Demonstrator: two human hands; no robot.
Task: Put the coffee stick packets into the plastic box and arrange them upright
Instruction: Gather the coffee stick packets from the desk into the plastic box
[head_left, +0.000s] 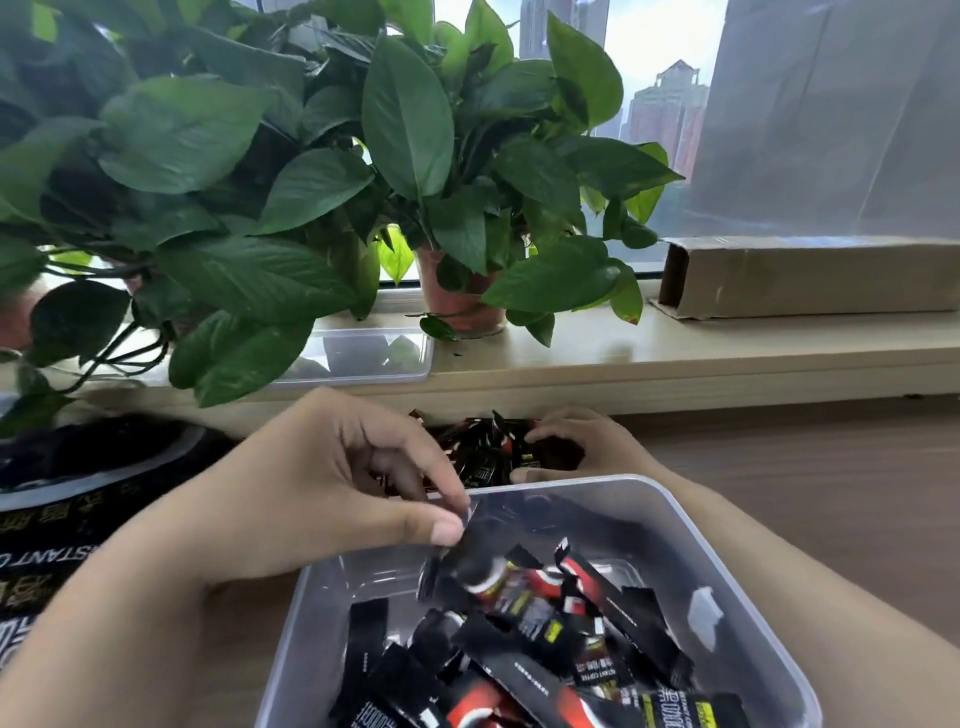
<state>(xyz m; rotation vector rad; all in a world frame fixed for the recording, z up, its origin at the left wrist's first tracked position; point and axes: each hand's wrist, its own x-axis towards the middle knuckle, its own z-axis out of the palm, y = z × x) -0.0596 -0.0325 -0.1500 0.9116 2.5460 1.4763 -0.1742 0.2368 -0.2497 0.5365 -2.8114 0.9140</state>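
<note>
potted plants on sill | cardboard box right | clear tray, perhaps a lid | black printed bag left

head view | our left hand pinches the top end of a coffee stick packet over the plastic box | our right hand grips the loose pile just behind the box | boxed packets lie jumbled, tilted, overlapping | we see a clear lid, potted plants and a cardboard carton on the sill

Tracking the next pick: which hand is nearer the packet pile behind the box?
Right. The right hand grips the pile; the left hand pinches a packet over the plastic box's far rim.
</note>
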